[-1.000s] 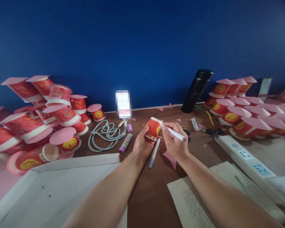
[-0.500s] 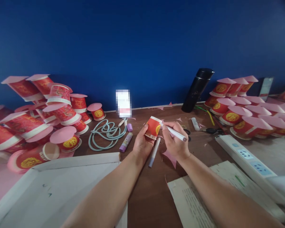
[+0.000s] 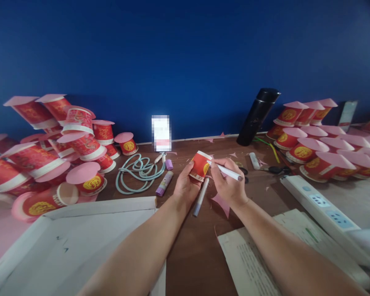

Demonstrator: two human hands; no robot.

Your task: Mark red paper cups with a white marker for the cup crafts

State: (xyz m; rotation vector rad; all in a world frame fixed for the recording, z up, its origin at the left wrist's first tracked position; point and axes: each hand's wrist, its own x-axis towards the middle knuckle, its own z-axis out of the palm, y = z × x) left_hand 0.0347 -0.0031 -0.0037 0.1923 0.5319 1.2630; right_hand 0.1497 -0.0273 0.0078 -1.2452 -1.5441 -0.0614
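Observation:
My left hand [image 3: 186,183] is wrapped round a red paper cup [image 3: 200,165] with a white rim and a yellow emblem. In my right hand [image 3: 230,181] is a white marker pen [image 3: 230,172], its tip end against the right side of the cup, near the yellow emblem. Whether it leaves a mark is too small to tell. Beneath the hands a second white pen [image 3: 201,198] lies on the brown table [image 3: 191,255]. A pink paper scrap [image 3: 221,205] lies under my right hand.
Red cups with pink paper tops are piled at left [image 3: 86,144] and rowed at right [image 3: 305,150]. Around them are a coiled cable [image 3: 135,174], glue stick [image 3: 164,183], black bottle [image 3: 258,117], power strip [image 3: 320,205], white box lid [image 3: 105,234] and cardboard sheet [image 3: 249,255].
Both hands keep their hold on the cup and the pen, with hardly any movement. The whole view has shifted very slightly.

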